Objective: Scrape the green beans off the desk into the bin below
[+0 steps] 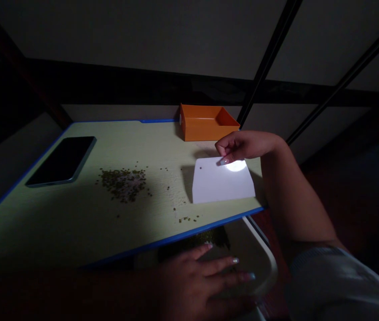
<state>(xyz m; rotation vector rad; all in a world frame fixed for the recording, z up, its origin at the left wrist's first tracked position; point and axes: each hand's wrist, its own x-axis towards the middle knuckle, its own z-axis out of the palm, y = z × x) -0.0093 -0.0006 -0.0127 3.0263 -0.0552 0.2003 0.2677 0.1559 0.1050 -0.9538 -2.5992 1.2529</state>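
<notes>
Between thumb and fingers, my right hand [238, 147] pinches the top edge of a white flat scraper-like sheet [222, 185], which stands tilted on the table with a bright light spot on it. A single small bean clings to its face. My left hand [206, 281] is spread, fingers apart, below the table's front edge and over a white-rimmed container [266, 254]. Inside that container lies a mass of small greenish beans or seeds [212, 237]. On the table, a pile of similar beans mixed with whitish grains [124, 183] sits left of the sheet.
A pale table [135, 147] with blue edging carries a dark-screened phone [64, 160] at the left and an orange open box [202, 129] at the back. Stray beans [187, 219] lie near the front edge. Behind stand dim panels with dark frames [156, 35].
</notes>
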